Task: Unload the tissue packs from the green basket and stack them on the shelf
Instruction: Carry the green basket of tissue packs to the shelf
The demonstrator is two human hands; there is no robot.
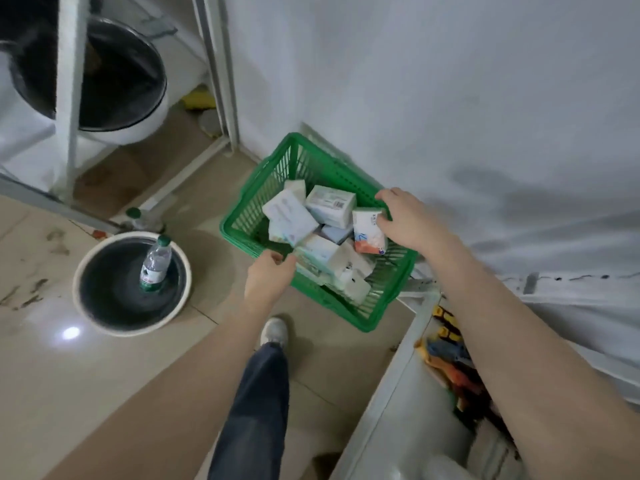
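Observation:
A green plastic basket [249, 216] sits on the floor against the white wall, holding several white tissue packs [330, 202] piled loosely. My right hand [408, 220] reaches in from the right and grips a white pack with an orange and blue print [367, 233], standing upright at the basket's right side. My left hand [268, 277] is at the near rim, fingers closed on the edge of a tissue pack [317, 252] lying there. A white shelf surface [398, 403] lies at the lower right.
A round dark basin [104, 306] with a plastic water bottle [156, 263] standing in it is on the floor to the left. A white metal rack [71, 98] with another basin stands behind. Colourful items [450, 362] lie on the shelf. My shoe [274, 332] is below the basket.

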